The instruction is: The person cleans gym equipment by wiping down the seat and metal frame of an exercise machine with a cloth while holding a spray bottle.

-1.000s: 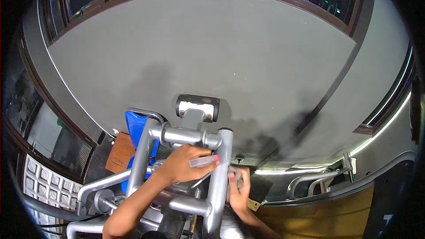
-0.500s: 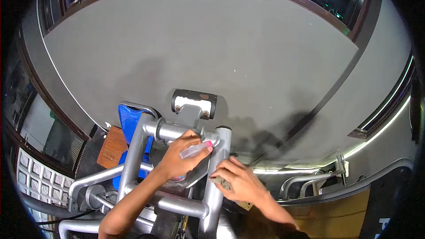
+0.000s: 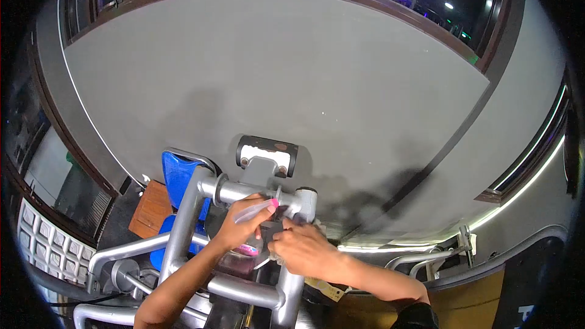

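My left hand (image 3: pixel 239 224) is closed around a spray bottle with a clear head (image 3: pixel 255 212) and a pink nozzle tip. Below the fingers, its clear body carries a pink and blue label (image 3: pixel 247 249). Close by, my right hand (image 3: pixel 304 250) is wrapped round a greyish cloth (image 3: pixel 275 257), mostly hidden under the fingers. This hand presses the cloth against the upright silver tube of a gym machine frame (image 3: pixel 291 295), just below its capped top. The nozzle is near the frame's upper crossbar.
A black roller pad (image 3: pixel 268 153) on the machine faces the grey wall (image 3: pixel 274 67). A blue chair (image 3: pixel 178 176) and a brown wooden box (image 3: pixel 150 210) stand at left. More silver tubes (image 3: pixel 131 247) extend left; a curved rail (image 3: pixel 487 262) runs at right.
My right hand has moved left and wrapped the cloth around the upright tube. My left hand has shifted slightly left with the spray bottle. The view has tilted up a little.
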